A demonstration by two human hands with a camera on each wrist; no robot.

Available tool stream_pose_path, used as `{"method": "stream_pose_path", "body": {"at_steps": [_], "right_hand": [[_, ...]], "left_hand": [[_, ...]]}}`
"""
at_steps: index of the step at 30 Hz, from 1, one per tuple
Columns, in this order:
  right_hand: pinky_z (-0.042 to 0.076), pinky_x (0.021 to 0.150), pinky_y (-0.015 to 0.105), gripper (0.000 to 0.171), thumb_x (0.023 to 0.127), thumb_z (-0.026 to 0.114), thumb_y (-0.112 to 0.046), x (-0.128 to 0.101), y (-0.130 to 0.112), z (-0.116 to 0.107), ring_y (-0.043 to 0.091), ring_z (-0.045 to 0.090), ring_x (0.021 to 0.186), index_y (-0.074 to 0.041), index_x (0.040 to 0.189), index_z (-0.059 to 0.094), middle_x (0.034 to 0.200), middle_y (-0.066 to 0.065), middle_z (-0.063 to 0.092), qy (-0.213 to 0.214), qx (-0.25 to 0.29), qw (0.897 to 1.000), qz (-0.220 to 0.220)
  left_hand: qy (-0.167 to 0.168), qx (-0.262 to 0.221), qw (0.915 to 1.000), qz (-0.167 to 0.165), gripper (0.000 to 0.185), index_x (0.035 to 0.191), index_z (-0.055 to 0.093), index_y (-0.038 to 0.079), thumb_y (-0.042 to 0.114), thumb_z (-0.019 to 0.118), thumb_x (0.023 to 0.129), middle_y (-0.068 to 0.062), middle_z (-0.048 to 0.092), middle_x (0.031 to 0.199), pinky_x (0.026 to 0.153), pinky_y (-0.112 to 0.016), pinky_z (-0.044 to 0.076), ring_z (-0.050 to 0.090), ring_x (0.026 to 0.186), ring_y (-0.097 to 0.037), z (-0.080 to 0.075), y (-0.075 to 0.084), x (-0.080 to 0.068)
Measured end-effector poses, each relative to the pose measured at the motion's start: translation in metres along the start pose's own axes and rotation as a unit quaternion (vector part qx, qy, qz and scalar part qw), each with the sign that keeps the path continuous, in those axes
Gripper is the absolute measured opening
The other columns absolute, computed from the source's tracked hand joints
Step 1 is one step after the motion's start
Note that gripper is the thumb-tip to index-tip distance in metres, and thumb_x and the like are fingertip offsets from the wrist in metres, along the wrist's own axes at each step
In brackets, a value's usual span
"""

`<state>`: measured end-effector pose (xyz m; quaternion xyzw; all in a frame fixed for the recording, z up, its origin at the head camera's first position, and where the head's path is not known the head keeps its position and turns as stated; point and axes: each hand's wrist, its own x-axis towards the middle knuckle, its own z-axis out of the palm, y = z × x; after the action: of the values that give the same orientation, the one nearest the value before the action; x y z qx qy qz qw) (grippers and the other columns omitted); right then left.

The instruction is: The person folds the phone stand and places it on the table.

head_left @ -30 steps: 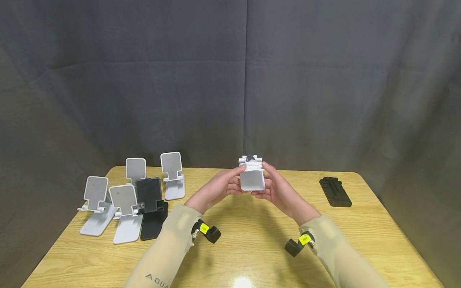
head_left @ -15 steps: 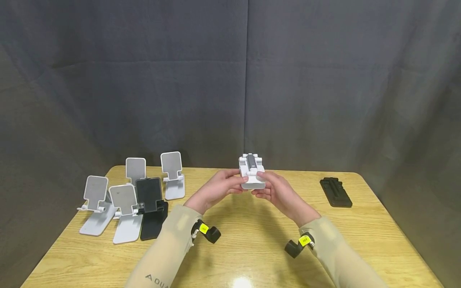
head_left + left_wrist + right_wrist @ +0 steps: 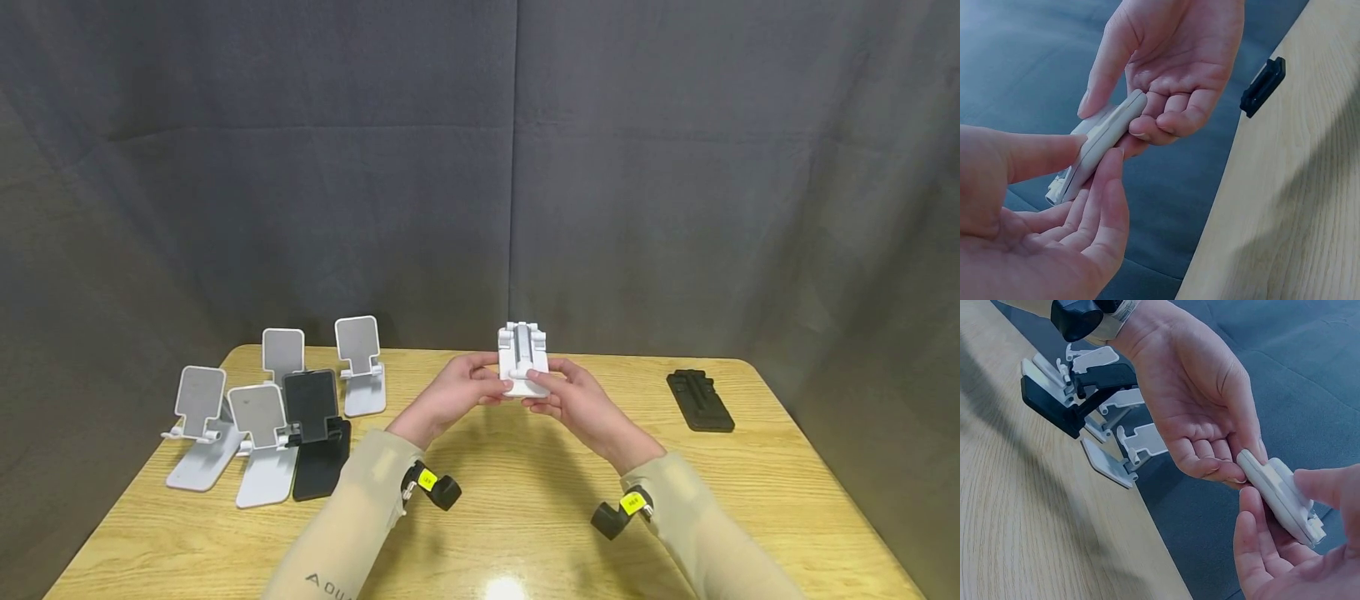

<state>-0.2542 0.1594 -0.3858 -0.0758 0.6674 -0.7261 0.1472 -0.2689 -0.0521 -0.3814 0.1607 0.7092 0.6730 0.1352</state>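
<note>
A second ago the folded white plastic phone stand (image 3: 523, 360) showed its smooth flat plate toward the head camera; now its ribbed, hinged side with a grey middle strip faces up, and both thumbs have slid onto that face. It sits in the air above the middle of the pale wood-grain table (image 3: 525, 517), gripped from both sides.

The left hand (image 3: 457, 393) pinches the stand's left edge, thumb on top and curled fingers beneath; the left wrist view shows the slab edge-on, thin and rounded (image 3: 1099, 145). The right hand (image 3: 577, 402) grips the right edge likewise, thumb pressed on top, fingers cupped under (image 3: 1282, 497). Both wrists angle inward, forearms in tan sleeves rising off the table.

To the left stands a cluster of unfolded phone stands (image 3: 277, 408), four white with matte grey plates and one black. Far right lies a flat folded black stand (image 3: 699, 400). A dark grey cloth backdrop (image 3: 480, 167) hangs behind.
</note>
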Motion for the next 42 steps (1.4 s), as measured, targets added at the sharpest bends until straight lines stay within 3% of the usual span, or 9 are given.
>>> {"method": "stream_pose_path", "body": {"at_steps": [6, 17, 24, 33, 38, 42], "right_hand": [[0.053, 0.09, 0.031, 0.053, 0.106, 0.057, -0.018, 0.0, 0.002, 0.001, 0.019, 0.068, 0.094, 0.006, 0.144, 0.031, 0.118, 0.02, 0.061, 0.0, 0.003, 1.0, 0.001], [0.053, 0.091, 0.032, 0.046, 0.105, 0.05, -0.009, 0.001, 0.0, -0.001, 0.019, 0.068, 0.095, 0.01, 0.142, 0.031, 0.116, 0.016, 0.063, 0.025, 0.031, 0.999, -0.012], [0.054, 0.086, 0.029, 0.043, 0.105, 0.049, -0.009, 0.002, 0.002, -0.017, 0.019, 0.067, 0.091, 0.011, 0.139, 0.032, 0.111, 0.014, 0.062, 0.052, 0.031, 0.998, -0.018], [0.053, 0.089, 0.03, 0.043, 0.107, 0.047, -0.01, 0.0, 0.003, -0.04, 0.018, 0.067, 0.091, 0.01, 0.14, 0.03, 0.111, 0.014, 0.06, 0.073, 0.036, 0.997, -0.014], [0.053, 0.09, 0.029, 0.049, 0.107, 0.049, -0.013, 0.001, 0.004, -0.055, 0.015, 0.067, 0.091, 0.011, 0.144, 0.024, 0.114, 0.014, 0.058, 0.089, 0.038, 0.995, -0.006], [0.054, 0.087, 0.027, 0.044, 0.108, 0.049, -0.014, 0.001, 0.007, -0.067, 0.016, 0.067, 0.092, 0.008, 0.14, 0.028, 0.11, 0.011, 0.059, 0.1, 0.048, 0.994, 0.0]], "left_hand": [[0.007, 0.004, 1.0, -0.006, 0.052, 0.142, 0.046, -0.012, -0.001, 0.066, 0.095, -0.018, 0.072, 0.104, 0.093, -0.047, 0.052, 0.069, 0.087, -0.018, 0.001, -0.001, 0.0], [0.031, 0.046, 0.9984, -0.004, 0.053, 0.142, 0.051, -0.004, 0.012, 0.07, 0.095, -0.014, 0.071, 0.105, 0.093, -0.043, 0.052, 0.068, 0.097, -0.029, 0.0, 0.0, 0.001], [0.063, 0.067, 0.9957, 0.011, 0.044, 0.136, 0.058, 0.001, 0.017, 0.07, 0.096, -0.013, 0.071, 0.107, 0.092, -0.039, 0.052, 0.069, 0.098, -0.026, -0.011, 0.005, -0.004], [0.092, 0.101, 0.9904, 0.025, 0.041, 0.134, 0.061, 0.004, 0.018, 0.069, 0.097, -0.011, 0.071, 0.109, 0.092, -0.04, 0.052, 0.069, 0.098, -0.024, -0.022, 0.011, -0.014], [0.107, 0.111, 0.9875, 0.033, 0.04, 0.135, 0.061, 0.004, 0.018, 0.068, 0.098, -0.013, 0.07, 0.112, 0.093, -0.042, 0.051, 0.068, 0.1, -0.026, -0.036, 0.013, -0.021], [0.125, 0.121, 0.9837, 0.044, 0.04, 0.135, 0.06, 0.002, 0.017, 0.066, 0.099, -0.014, 0.069, 0.112, 0.094, -0.041, 0.05, 0.067, 0.102, -0.03, -0.05, 0.015, -0.03]]}}
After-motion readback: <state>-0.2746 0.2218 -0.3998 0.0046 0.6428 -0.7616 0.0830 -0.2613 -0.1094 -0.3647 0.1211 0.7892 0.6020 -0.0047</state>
